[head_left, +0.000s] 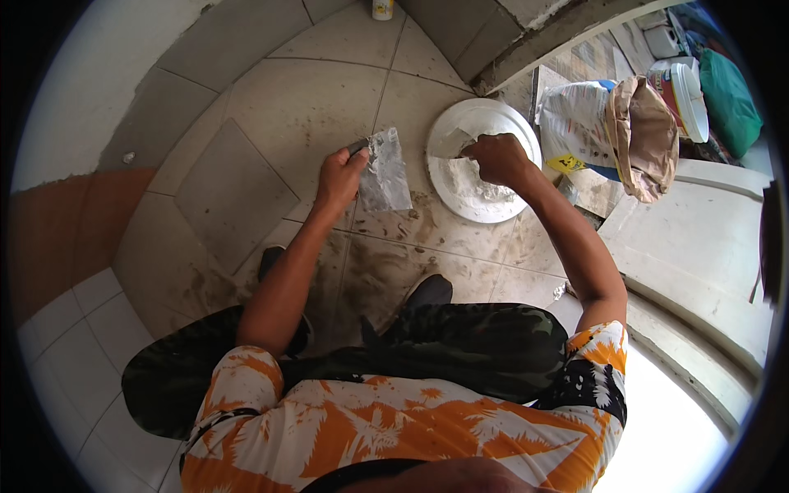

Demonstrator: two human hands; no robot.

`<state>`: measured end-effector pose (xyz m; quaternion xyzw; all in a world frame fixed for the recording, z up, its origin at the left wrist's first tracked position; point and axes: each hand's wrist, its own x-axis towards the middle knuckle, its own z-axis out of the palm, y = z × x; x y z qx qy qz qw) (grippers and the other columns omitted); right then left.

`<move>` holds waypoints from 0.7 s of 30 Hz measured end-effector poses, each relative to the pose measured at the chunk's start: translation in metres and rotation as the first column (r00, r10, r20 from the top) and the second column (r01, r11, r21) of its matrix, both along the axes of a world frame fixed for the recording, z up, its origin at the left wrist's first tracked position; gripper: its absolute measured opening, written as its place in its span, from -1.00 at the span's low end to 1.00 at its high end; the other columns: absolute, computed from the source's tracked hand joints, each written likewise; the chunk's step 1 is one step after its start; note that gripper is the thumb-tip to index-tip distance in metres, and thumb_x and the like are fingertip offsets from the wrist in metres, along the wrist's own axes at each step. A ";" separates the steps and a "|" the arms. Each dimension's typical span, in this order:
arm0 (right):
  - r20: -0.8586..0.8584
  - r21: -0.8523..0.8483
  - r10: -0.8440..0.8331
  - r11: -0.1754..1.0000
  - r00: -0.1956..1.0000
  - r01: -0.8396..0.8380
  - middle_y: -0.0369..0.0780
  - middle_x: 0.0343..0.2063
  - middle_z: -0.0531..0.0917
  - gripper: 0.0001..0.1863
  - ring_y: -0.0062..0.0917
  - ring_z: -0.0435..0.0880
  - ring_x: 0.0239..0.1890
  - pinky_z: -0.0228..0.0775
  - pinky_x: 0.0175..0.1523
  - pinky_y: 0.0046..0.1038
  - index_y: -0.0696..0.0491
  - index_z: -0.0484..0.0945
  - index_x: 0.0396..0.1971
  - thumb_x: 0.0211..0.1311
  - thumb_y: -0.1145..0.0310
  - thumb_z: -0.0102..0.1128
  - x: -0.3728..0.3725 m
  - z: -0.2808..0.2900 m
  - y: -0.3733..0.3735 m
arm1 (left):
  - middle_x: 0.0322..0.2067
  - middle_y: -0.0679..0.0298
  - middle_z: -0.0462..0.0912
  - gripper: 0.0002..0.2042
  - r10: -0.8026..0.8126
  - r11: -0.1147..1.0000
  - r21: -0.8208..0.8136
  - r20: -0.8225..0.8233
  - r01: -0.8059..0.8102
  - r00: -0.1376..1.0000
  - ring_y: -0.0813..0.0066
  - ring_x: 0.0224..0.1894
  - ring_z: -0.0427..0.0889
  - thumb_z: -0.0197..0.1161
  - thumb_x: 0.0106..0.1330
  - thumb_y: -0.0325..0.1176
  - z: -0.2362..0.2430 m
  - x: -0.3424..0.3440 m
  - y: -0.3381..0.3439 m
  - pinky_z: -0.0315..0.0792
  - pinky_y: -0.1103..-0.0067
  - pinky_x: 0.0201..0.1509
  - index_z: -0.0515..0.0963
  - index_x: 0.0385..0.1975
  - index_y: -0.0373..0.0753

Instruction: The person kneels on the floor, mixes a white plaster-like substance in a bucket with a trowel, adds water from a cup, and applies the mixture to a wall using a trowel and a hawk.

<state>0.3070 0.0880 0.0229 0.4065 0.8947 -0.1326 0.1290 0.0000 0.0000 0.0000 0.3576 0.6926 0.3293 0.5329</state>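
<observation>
My left hand point(337, 182) is closed around the dark handle of a wide putty knife point(386, 174), held over the tiled floor. White paste is smeared across its broad blade. To the right, my right hand point(501, 159) reaches over a round white basin point(434, 182). Its fingers are wrapped round a second putty knife point(451, 143), whose blade shows on the hand's left, inside the basin. The handle is mostly hidden by the fingers. White filler point(470, 182), partly powdery, lies in the basin under that hand.
An open paper sack point(645, 135) stands right of the basin, with a white bucket point(689, 103) and a green bag point(730, 103) beyond. One loose grey tile point(234, 197) lies at left. My dark shoe point(431, 291) is near the basin. A small container point(382, 9) stands at the far wall.
</observation>
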 end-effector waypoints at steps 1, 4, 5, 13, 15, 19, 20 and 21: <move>-0.006 0.013 0.021 1.000 1.000 -0.020 -0.11 -0.31 0.71 -0.61 -0.22 0.74 -0.27 0.57 -0.17 -0.28 -0.07 0.70 -0.15 -0.05 0.48 0.17 0.007 -0.001 -0.001 | -0.60 0.51 0.50 -0.74 -0.006 1.000 0.008 0.009 0.006 1.000 0.76 -0.67 0.36 0.21 0.40 -0.12 0.000 0.002 0.000 0.22 0.66 -0.68 0.63 -0.25 -0.20; 0.071 0.093 -0.004 0.996 0.997 -0.002 -0.10 -0.39 0.71 -0.72 -0.21 0.74 -0.36 0.57 -0.28 -0.26 -0.03 0.71 -0.27 -0.03 0.47 0.16 0.034 -0.001 0.005 | -0.61 0.50 0.49 -0.75 0.021 1.000 -0.001 0.092 -0.021 0.996 0.76 -0.68 0.35 0.19 0.41 -0.14 -0.004 0.028 -0.002 0.21 0.66 -0.68 0.62 -0.28 -0.20; 0.094 0.120 -0.035 0.992 0.995 0.024 -0.09 -0.40 0.71 -0.75 -0.22 0.74 -0.39 0.57 -0.31 -0.26 -0.02 0.71 -0.31 -0.03 0.47 0.16 0.041 -0.005 0.004 | -0.61 0.50 0.49 -0.75 0.030 0.999 -0.018 0.111 -0.028 0.993 0.76 -0.68 0.34 0.19 0.41 -0.14 -0.005 0.035 -0.005 0.21 0.66 -0.68 0.62 -0.29 -0.20; 0.133 0.148 0.077 0.984 0.988 -0.097 -0.07 -0.55 0.67 -0.89 -0.28 0.73 -0.46 0.56 -0.34 -0.29 0.09 0.67 -0.55 -0.04 0.45 0.17 0.011 -0.007 -0.019 | -0.62 0.48 0.49 -0.74 -0.018 0.999 -0.025 0.104 0.020 0.994 0.75 -0.69 0.34 0.18 0.42 -0.14 -0.007 0.033 -0.010 0.20 0.66 -0.69 0.58 -0.36 -0.21; 0.111 0.154 0.091 0.982 0.990 -0.107 -0.09 -0.58 0.66 -0.90 -0.29 0.73 -0.47 0.56 -0.35 -0.30 0.09 0.67 -0.58 -0.05 0.45 0.17 0.013 -0.008 -0.025 | -0.63 0.48 0.48 -0.74 -0.014 0.999 -0.034 0.091 0.017 0.996 0.74 -0.69 0.34 0.18 0.42 -0.14 -0.007 0.033 -0.010 0.20 0.66 -0.69 0.58 -0.36 -0.21; 0.164 0.266 0.153 0.944 0.974 -0.193 -0.07 -0.47 0.68 -0.91 -0.29 0.73 -0.45 0.57 -0.35 -0.30 0.07 0.68 -0.57 -0.03 0.45 0.20 0.021 -0.003 -0.027 | -0.64 0.48 0.48 -0.73 -0.028 0.999 -0.036 0.070 0.030 0.997 0.74 -0.70 0.34 0.18 0.42 -0.14 -0.011 0.031 -0.011 0.20 0.64 -0.69 0.57 -0.37 -0.22; 0.160 0.255 0.127 0.953 0.979 -0.166 -0.07 -0.44 0.68 -0.89 -0.28 0.73 -0.42 0.58 -0.33 -0.30 0.04 0.69 -0.50 0.02 0.45 0.18 0.025 0.000 -0.024 | -0.64 0.48 0.48 -0.73 -0.035 0.999 -0.034 0.072 0.038 0.997 0.74 -0.70 0.34 0.18 0.42 -0.14 -0.013 0.030 -0.012 0.20 0.64 -0.69 0.57 -0.38 -0.22; 0.155 0.245 0.100 0.960 0.983 -0.137 -0.08 -0.42 0.67 -0.86 -0.28 0.72 -0.40 0.58 -0.30 -0.30 0.01 0.69 -0.42 0.06 0.46 0.16 0.029 0.004 -0.019 | -0.64 0.47 0.47 -0.73 -0.028 0.999 -0.034 0.077 0.031 0.997 0.73 -0.70 0.34 0.18 0.42 -0.14 -0.014 0.030 -0.012 0.20 0.64 -0.69 0.57 -0.38 -0.22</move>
